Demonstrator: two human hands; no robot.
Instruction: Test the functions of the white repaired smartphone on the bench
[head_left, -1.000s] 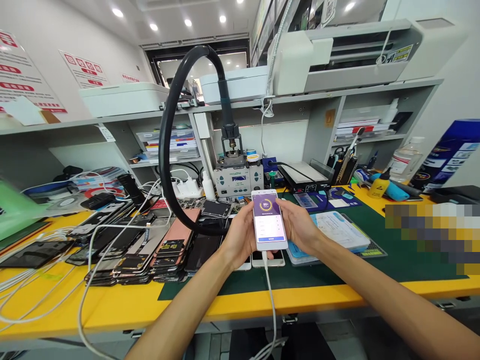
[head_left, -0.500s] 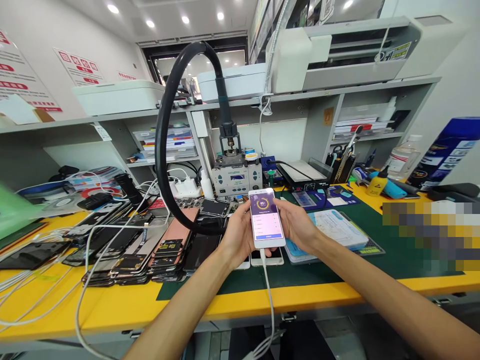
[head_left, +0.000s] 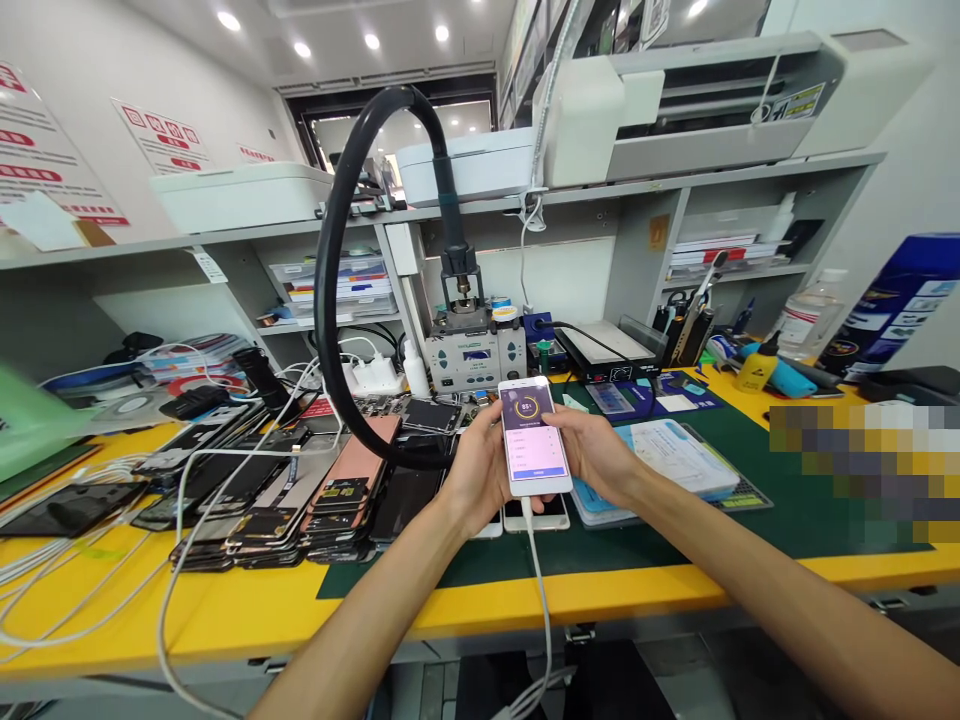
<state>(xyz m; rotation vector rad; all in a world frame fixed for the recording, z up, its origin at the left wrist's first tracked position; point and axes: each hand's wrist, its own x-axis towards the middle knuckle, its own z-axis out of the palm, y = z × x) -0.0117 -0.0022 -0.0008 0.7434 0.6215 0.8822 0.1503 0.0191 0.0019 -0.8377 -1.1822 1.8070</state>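
A white smartphone with a lit screen is held upright between both hands, its screen showing a purple top with a round gauge and a pale list below. My left hand is closed around its left edge, thumb along the side and fingers behind. On the right edge my right hand grips it, with the thumb tip over the upper right of the screen. A white charging cable runs down from the phone's lower end. Beneath the hands, another phone lies on the green mat, partly hidden.
Stacks of phone screens and loose white cables cover the left of the yellow bench. A thick black hose arches over to the soldering station. To the right lie a plastic case and a yellow bottle.
My right thumb has shifted from the phone's right edge onto the upper right of its screen. The phone and my left hand stay nearly in place; the view has shifted very slightly.
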